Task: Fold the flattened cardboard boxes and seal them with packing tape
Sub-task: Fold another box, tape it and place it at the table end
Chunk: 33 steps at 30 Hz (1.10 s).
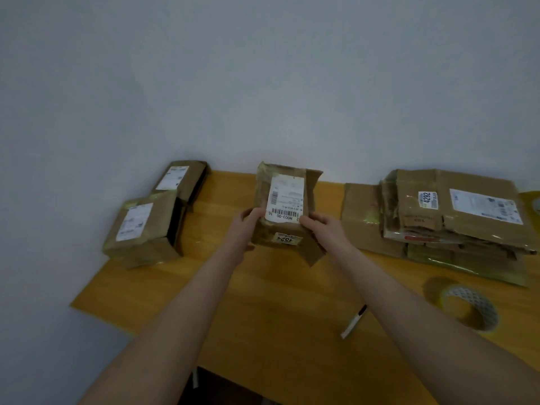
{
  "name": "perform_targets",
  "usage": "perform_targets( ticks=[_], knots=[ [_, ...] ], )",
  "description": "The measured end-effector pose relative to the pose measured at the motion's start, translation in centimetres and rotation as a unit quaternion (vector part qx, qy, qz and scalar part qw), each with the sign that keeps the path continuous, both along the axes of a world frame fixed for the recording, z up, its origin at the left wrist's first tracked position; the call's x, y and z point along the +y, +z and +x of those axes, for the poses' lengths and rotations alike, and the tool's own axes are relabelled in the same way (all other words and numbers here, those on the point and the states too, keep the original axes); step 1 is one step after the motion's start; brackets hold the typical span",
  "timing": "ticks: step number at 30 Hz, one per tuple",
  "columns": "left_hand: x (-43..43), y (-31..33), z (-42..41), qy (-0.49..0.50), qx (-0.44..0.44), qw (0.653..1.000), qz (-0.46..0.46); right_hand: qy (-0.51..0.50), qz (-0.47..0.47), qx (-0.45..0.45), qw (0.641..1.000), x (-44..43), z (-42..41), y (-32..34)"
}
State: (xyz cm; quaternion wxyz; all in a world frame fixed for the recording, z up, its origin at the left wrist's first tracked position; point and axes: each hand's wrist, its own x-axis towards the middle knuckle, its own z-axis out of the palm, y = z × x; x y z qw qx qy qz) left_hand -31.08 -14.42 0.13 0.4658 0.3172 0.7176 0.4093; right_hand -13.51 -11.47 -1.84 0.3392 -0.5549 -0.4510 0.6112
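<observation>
I hold a small brown cardboard box (287, 182) with a white shipping label above the middle of the yellow table (263, 302). My left hand (248, 226) grips its left side and my right hand (320, 226) grips its right side, thumbs on the labelled face. Flaps hang loose at its lower right and upper right. A roll of clear packing tape (470, 306) lies on the table to the right, apart from both hands.
Two folded boxes (146, 229) stand at the table's left edge near the wall. A pile of flattened boxes (455, 217) fills the back right. A white pen-like tool (353, 321) lies by my right forearm. Another tape roll (534, 204) peeks in far right.
</observation>
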Motion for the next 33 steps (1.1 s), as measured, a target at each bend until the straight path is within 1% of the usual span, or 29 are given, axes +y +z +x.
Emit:
perform_targets(
  ticks=[2, 5, 9, 11, 15, 18, 21, 24, 26, 28, 31, 33],
  knots=[
    [-0.1, 0.6, -2.1, 0.003, 0.016, 1.000, -0.001, 0.013, 0.031, -0.016, 0.999, 0.6, -2.6, 0.8],
    [0.5, 1.0, -6.1, 0.017, 0.044, 0.998, 0.040, 0.020, 0.078, -0.027, 0.996, 1.6, -7.3, 2.0],
    [2.5, 2.2, -13.3, 0.038, 0.121, 0.988, 0.091, 0.028, 0.126, -0.056, 0.990, 3.6, -15.6, 3.4],
    [3.8, 2.5, -17.9, 0.033, 0.153, 0.982, 0.109, 0.015, 0.136, -0.069, 0.988, 5.0, -20.4, 3.7],
    [6.6, 2.7, -27.4, 0.029, 0.216, 0.965, 0.149, -0.016, 0.122, -0.084, 0.989, 7.3, -29.9, 3.8],
    [8.7, 3.4, -32.9, 0.016, 0.235, 0.963, 0.131, -0.026, 0.116, -0.108, 0.987, 8.9, -35.6, 3.9],
    [10.5, 3.4, -36.8, 0.002, 0.247, 0.963, 0.108, -0.026, 0.116, -0.138, 0.983, 10.4, -39.8, 4.0],
    [11.8, 3.1, -39.6, 0.006, 0.291, 0.950, 0.111, -0.011, 0.121, -0.182, 0.976, 11.7, -42.8, 4.1],
    [12.4, 2.9, -40.9, 0.011, 0.320, 0.941, 0.107, -0.002, 0.123, -0.196, 0.973, 12.4, -44.5, 3.8],
    [13.0, 2.4, -41.7, 0.007, 0.342, 0.936, 0.083, 0.006, 0.120, -0.207, 0.971, 12.7, -45.8, 3.3],
    [12.7, 1.3, -41.5, -0.043, 0.397, 0.916, 0.029, 0.020, 0.112, -0.236, 0.965, 12.9, -46.8, 2.7],
    [12.3, 0.8, -41.0, -0.063, 0.451, 0.890, 0.023, 0.034, 0.120, -0.253, 0.959, 13.0, -46.5, 2.6]
  ],
)
